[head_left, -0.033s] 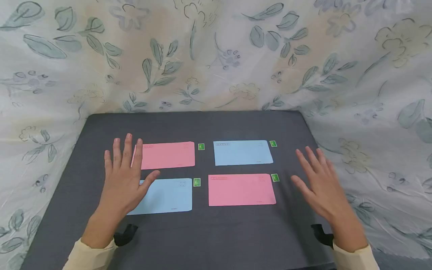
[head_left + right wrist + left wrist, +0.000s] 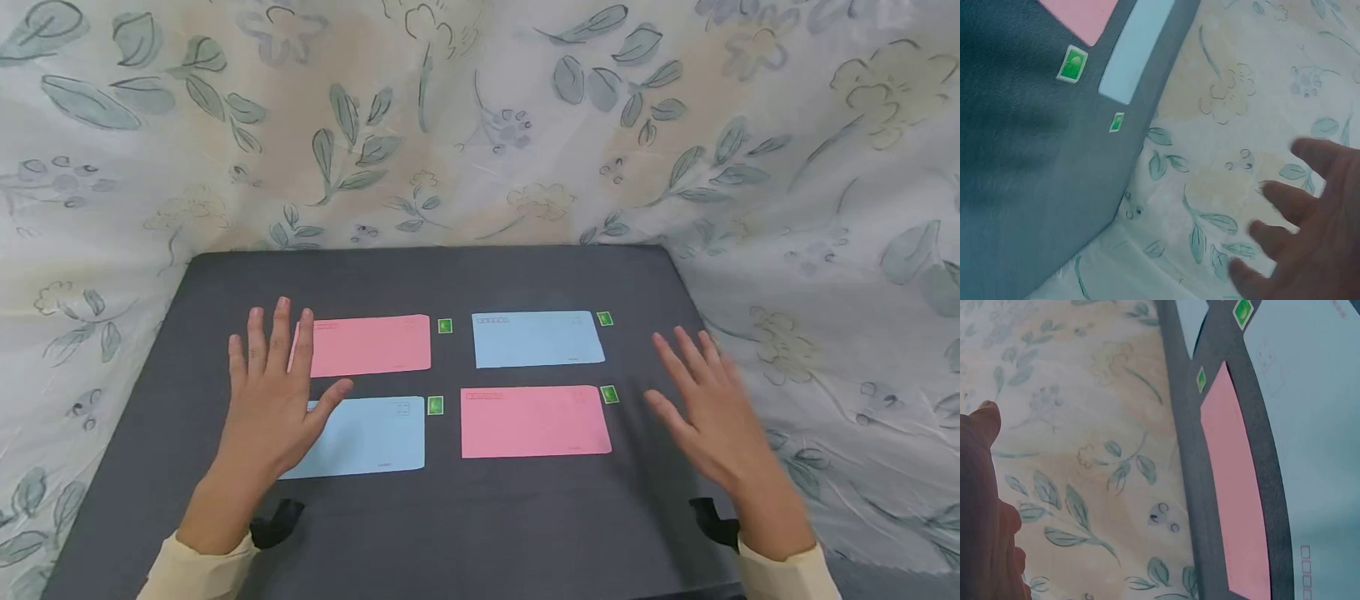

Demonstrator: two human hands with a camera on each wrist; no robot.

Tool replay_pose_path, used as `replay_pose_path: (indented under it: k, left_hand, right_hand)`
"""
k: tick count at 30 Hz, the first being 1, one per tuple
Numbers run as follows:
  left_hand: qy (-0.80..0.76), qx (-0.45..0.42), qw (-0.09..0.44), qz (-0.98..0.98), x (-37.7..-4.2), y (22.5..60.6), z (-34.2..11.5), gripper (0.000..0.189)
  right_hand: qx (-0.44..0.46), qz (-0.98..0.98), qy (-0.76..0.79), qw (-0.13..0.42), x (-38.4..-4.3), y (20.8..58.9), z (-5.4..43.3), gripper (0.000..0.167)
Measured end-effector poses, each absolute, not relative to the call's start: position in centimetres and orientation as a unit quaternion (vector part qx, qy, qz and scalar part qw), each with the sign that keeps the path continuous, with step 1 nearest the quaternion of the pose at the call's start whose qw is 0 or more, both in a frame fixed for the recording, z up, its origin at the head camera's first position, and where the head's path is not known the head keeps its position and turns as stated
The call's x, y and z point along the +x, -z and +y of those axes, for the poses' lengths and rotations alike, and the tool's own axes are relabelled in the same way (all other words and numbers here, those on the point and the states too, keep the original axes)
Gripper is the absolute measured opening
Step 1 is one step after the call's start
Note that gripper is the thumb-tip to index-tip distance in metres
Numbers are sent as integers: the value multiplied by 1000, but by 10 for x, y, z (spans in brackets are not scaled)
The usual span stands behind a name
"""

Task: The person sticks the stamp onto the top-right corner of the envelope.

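Note:
Two pink and two blue envelopes lie flat on a dark grey table. My left hand (image 2: 273,400), fingers spread, is raised over the left side, covering parts of the far pink envelope (image 2: 375,345) and the near blue envelope (image 2: 375,433) in the head view. The far blue envelope (image 2: 538,340) and near pink envelope (image 2: 536,422) are on the right. Beside each envelope's right edge is a small green stamp, such as the far left stamp (image 2: 445,326) and near right stamp (image 2: 609,394). My right hand (image 2: 708,408) hovers right of the envelopes, fingers extended, holding nothing.
A white cloth (image 2: 480,200) with leaf and flower prints hangs behind the table (image 2: 480,533) and spreads along both sides. Black straps (image 2: 277,523) circle the wrists below cream sleeves.

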State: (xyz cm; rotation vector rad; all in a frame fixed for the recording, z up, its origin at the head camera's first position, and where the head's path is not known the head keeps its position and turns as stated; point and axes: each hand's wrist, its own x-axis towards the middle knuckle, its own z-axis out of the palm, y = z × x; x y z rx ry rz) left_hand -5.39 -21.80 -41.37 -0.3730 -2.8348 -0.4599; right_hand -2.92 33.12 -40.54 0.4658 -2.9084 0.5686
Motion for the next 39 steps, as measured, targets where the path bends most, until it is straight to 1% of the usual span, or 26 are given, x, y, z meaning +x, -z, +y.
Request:
replay_pose_path:
  k: [5,9,13,16,20,24,28,35,39]
  left_hand:
    - [176,-135,121,-968,-51,416,-217,99]
    - [187,-143,129,-963,-49,421,-211,99]
    - [195,-164,119,-960,-48,429,-196,97]
    - [199,-186,105,-956,-47,435,-181,94]
    - [209,-216,98,-949,-47,440,-158,91]
    - [219,-245,85,-940,-46,444,-129,92]
    - [212,-272,56,-937,-43,449,-101,96]
    - [197,-336,6,-921,-38,471,-55,90]
    - [181,-367,-38,-912,-35,488,-30,90]
  right_hand:
    - [146,-961,-226,69,-28,406,329,65]
    - [103,-959,-260,57,-31,412,328,56]
    - [69,-956,-282,41,-44,434,331,42]
    - [63,-956,-286,34,-57,456,334,30]
    - [34,-954,-296,25,-69,477,339,21]
    - [-5,-952,-305,6,-75,492,346,17]
    - [-26,-953,-301,-13,-81,502,346,17]
    - [-13,-956,-291,-33,-89,509,342,15]
    - [-4,-958,-284,-40,-90,511,341,12]
